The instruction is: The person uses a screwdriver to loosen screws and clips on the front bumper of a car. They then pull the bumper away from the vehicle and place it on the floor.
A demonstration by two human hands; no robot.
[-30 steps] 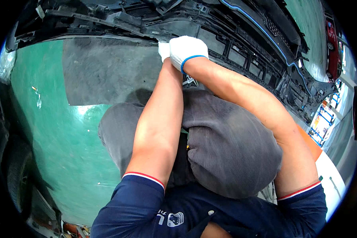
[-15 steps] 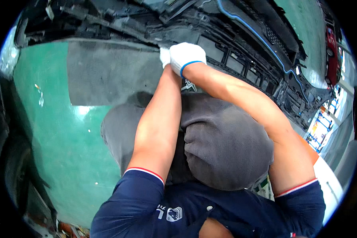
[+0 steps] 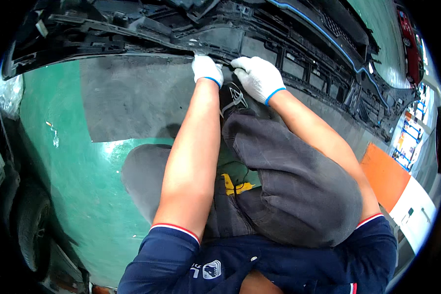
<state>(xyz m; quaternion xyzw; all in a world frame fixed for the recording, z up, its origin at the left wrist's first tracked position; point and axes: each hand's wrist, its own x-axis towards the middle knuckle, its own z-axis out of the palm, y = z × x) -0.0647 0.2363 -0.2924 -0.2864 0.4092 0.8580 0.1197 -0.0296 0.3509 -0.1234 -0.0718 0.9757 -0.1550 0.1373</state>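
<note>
Here, left grip (image 3: pixel 207 68) meets panel edge (image 3: pixel 142 50), right grip (image 3: pixel 259 78) gapes slightly, apart; holds unclear.

A black tyre (image 3: pixel 32 228) stands lower left, a red car (image 3: pixel 413 60) upper right.

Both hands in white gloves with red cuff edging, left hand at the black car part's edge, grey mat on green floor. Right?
Wrong on colour: the cuff edging is blue, not red, per the head view. Rest stands: left hand and right hand in white gloves, left at the black car part's edge, grey mat on green floor.
</note>
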